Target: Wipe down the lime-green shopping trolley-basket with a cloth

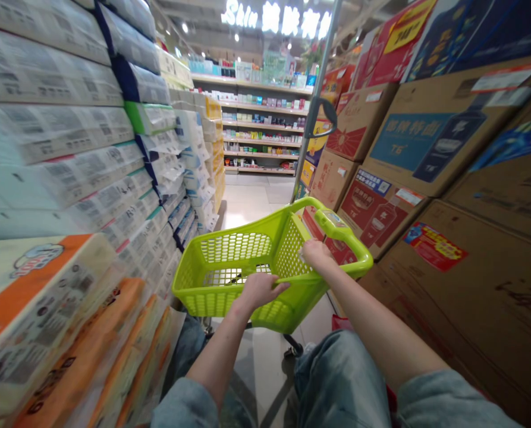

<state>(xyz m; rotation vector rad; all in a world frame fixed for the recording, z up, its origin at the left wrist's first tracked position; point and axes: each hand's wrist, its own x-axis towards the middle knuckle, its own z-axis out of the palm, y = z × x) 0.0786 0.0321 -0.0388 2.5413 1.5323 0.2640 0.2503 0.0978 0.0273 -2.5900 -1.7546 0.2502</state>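
A lime-green plastic shopping cart (229, 300) stands crosswise in the aisle in front of my legs. Its basket shows no goods, only a lattice floor with dark frame parts visible through it. My left hand (260, 290) is closed over the cart's near side rim, thumb stretched along the edge. Farther right, my right hand (319, 255) is closed at the lattice panel (294, 241) below the push handle (348, 238). A small white bit shows at its fingertips, too small to name.
Stacked tissue packs (55, 77) wall the left side, with orange packs (91, 345) close to my left arm. Cardboard cartons (426, 137) are piled on the right. A metal pole (321, 77) rises beyond the cart. Shelves of small goods (265, 122) stand across the tiled floor (242, 205).
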